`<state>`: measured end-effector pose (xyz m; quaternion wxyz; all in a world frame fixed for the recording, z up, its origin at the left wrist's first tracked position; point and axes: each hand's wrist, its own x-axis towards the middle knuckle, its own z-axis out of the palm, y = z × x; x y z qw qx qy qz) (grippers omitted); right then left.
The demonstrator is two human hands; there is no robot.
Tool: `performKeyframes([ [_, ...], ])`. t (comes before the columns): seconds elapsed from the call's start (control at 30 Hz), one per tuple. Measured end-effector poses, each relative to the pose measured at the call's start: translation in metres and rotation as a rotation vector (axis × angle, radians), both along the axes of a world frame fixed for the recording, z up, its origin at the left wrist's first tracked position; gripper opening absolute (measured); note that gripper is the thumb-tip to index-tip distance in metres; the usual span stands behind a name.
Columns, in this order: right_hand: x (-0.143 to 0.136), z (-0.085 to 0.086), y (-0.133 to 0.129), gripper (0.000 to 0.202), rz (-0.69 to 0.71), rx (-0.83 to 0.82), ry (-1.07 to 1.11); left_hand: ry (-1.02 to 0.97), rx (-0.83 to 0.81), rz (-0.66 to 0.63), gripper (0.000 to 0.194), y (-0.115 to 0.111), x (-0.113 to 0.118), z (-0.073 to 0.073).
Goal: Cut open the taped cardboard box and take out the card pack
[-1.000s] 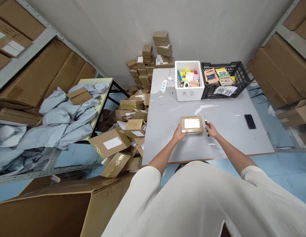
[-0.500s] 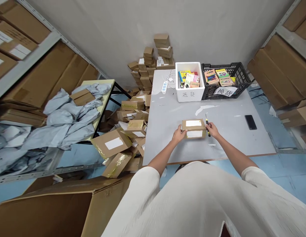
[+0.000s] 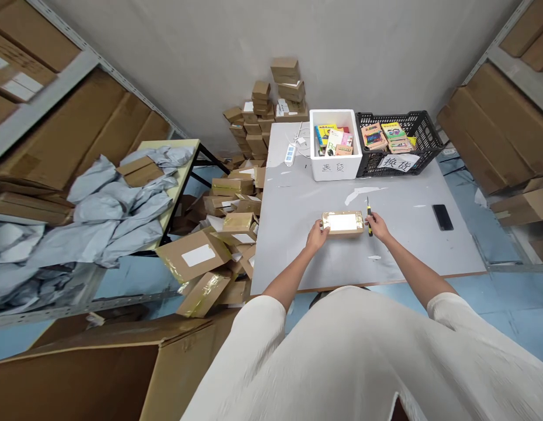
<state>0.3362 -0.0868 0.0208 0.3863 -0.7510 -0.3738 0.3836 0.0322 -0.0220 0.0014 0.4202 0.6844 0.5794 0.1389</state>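
A small brown cardboard box [image 3: 342,223] rests near the front of the grey table, its taped face with a white label turned up. My left hand [image 3: 317,236] grips the box's left end, with the thumb on the top and front edge. Just beside its right end, my right hand [image 3: 378,225] is closed around a utility knife [image 3: 370,223] with a black and yellow handle. The knife's thin tip points away from me. Some of the fingers on both hands are hidden.
On the grey table [image 3: 293,204] stand a white foam box [image 3: 335,169] and a black crate [image 3: 422,149], both holding books. A power strip [image 3: 290,154] and a phone [image 3: 442,217] lie there too. Cardboard boxes [image 3: 196,255] pile up left; a large open carton [image 3: 183,365] stands nearer me.
The small box has been tipped so that one labelled face is up, where two labelled faces showed before. The knife in my right hand has turned more upright in view.
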Motion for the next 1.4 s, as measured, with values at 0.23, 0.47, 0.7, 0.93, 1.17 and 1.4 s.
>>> performKeyframes([
  [0.23,-0.01,0.032,0.003,0.051,0.356,0.005,-0.333,0.007,0.132,-0.02,0.066,0.001,0.0,-0.014],
  [0.47,-0.041,0.059,0.03,0.043,0.865,-0.091,-0.704,-0.016,0.217,-0.088,0.062,0.012,-0.004,-0.02],
  [0.7,-0.062,0.072,0.049,0.045,0.982,-0.113,-0.839,0.062,0.16,-0.082,0.063,0.013,-0.003,-0.005],
  [0.93,-0.069,0.078,0.05,0.042,1.001,-0.114,-0.921,0.066,0.147,-0.079,0.062,0.013,-0.002,0.003],
  [1.17,-0.075,0.082,0.053,0.038,1.045,-0.146,-0.987,0.09,0.198,-0.137,0.062,0.013,-0.003,0.012],
  [1.4,-0.082,0.085,0.054,0.037,1.065,-0.168,-1.094,0.032,0.217,-0.299,0.077,0.017,-0.002,0.022],
])
